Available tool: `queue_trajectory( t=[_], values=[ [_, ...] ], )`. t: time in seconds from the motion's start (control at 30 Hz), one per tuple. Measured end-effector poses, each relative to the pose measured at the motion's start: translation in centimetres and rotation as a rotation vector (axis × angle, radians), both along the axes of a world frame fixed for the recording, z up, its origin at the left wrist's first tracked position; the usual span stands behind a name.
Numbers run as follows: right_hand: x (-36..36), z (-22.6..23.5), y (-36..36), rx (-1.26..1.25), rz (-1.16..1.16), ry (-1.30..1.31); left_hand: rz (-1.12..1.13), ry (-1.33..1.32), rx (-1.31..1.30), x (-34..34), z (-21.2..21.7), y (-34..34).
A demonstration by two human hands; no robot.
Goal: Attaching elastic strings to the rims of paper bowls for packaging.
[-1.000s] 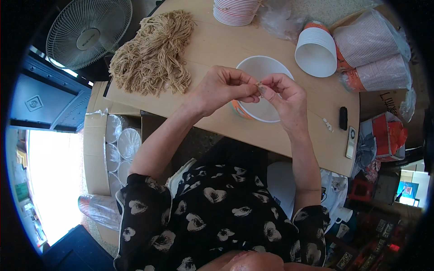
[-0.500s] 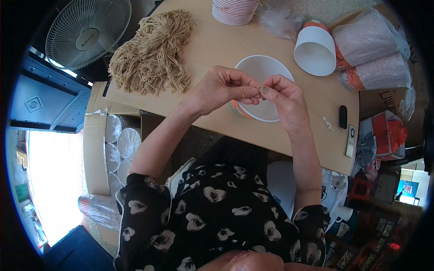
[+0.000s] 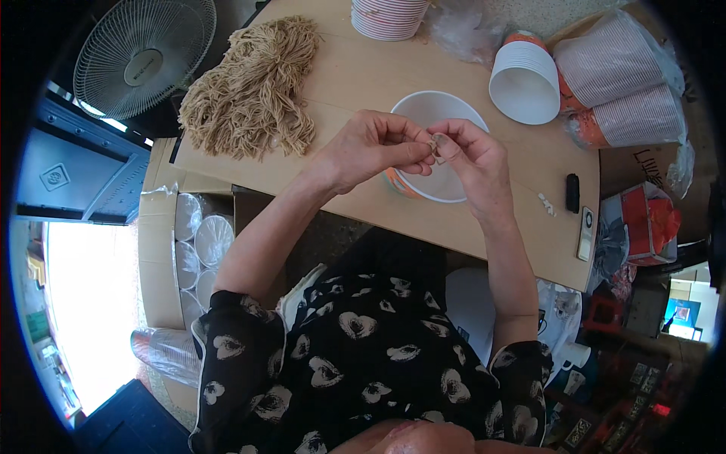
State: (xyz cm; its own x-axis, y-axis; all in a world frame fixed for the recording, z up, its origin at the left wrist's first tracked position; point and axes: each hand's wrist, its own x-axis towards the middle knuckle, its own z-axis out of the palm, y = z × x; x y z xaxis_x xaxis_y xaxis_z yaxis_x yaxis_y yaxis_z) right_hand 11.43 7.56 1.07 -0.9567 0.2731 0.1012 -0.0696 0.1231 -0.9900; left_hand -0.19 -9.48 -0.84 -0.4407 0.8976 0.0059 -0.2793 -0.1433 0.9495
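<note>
Over a large white paper tub [image 3: 448, 107] with some orange on its outside, my two hands meet at the fingertips. Thumb and fingers of my left hand [image 3: 370, 150] are pinched on a thin beige strand [image 3: 436, 146], which looks like a short bit of string. My right hand [image 3: 480, 163] pinches the same strand from the other side. Most of it is hidden by the fingers. To the left on the table lies a heap of beige string [image 3: 253, 94].
Stacked paper tubs [image 3: 524, 87] lie on their side at right, near bagged stacks [image 3: 628, 83]. Another stack [image 3: 388, 17] stands at the far edge. A black object [image 3: 573, 194] and a remote [image 3: 586, 233] lie at the table's right edge. A fan [image 3: 144, 66] stands far left.
My right fingers have shifted slightly at the pinch, and more of the beige strand shows between the fingertips. My left hand has hardly moved.
</note>
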Motion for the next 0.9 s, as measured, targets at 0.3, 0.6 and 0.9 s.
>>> queue_trajectory(
  t=[0.3,0.6,0.9],
  values=[
    [0.2,-0.2,0.5,-0.01,0.065,0.009,0.004,-0.037,-0.017,0.0,0.0,0.2],
    [0.3,-0.5,0.8,-0.025,0.046,0.02,0.036,0.027,0.01,0.1,0.4,0.4],
    [0.9,-0.4,0.8,0.224,-0.012,0.13,0.133,0.13,0.091,1.0,0.3,0.8]
  ],
)
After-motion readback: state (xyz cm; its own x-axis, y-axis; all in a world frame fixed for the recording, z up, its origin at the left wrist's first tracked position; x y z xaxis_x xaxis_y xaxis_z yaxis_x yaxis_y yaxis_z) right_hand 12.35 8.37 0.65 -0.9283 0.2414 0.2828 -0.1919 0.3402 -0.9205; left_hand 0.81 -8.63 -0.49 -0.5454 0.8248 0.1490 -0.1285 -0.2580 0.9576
